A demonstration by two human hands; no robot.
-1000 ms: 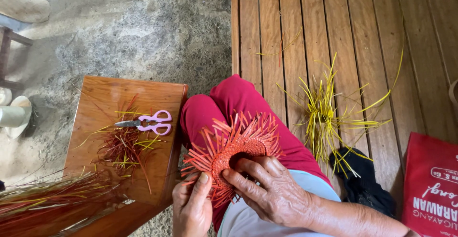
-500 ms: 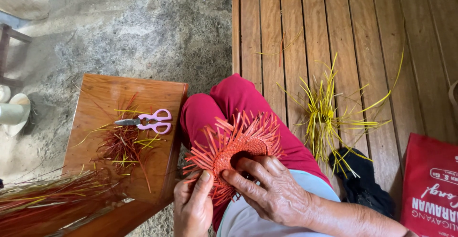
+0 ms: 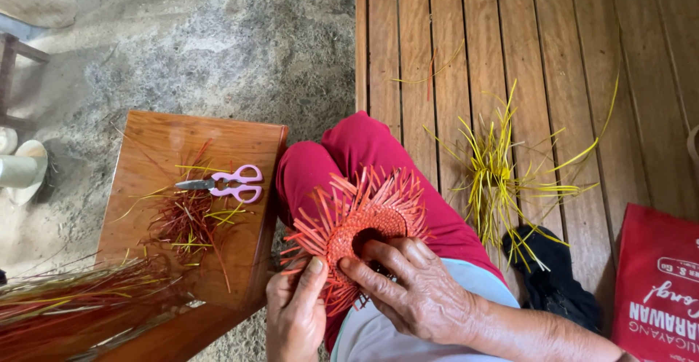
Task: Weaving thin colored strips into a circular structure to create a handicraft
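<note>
Where the head camera looks straight down, a person sits with red-trousered legs (image 3: pixel 349 158) at the edge of a plank floor (image 3: pixel 553 49). On the lap rests a red woven piece (image 3: pixel 360 227), round, with a dark hollow at its middle and loose strip ends splaying out all round its rim.

Left hand (image 3: pixel 295 311): just below-left of the woven piece, thumb pressed up against its lower-left edge; grip closed on that rim. Right hand (image 3: pixel 415 289): just below-right of the woven piece, fingers (image 3: pixel 364 271) laid across its centre and lower edge, fingertips at the lip of the hollow; grip closed on the weave, how tightly I cannot tell.

Left of the woven piece, touching the near knee: a low wooden surface (image 3: pixel 153 143). On it, pink-handled scissors (image 3: pixel 222 183), blades pointing away from the woven piece, lying over a scatter of red and yellow offcuts (image 3: pixel 189 223). Further down-left of the woven piece, a bundle of long red strips (image 3: pixel 80 307) lies across the surface corner.

Right of the woven piece, on the planks: a loose sheaf of yellow strips (image 3: pixel 502 180). Beyond it, a black cloth (image 3: pixel 557 278), then a red bag (image 3: pixel 655 282) at the frame edge.
</note>
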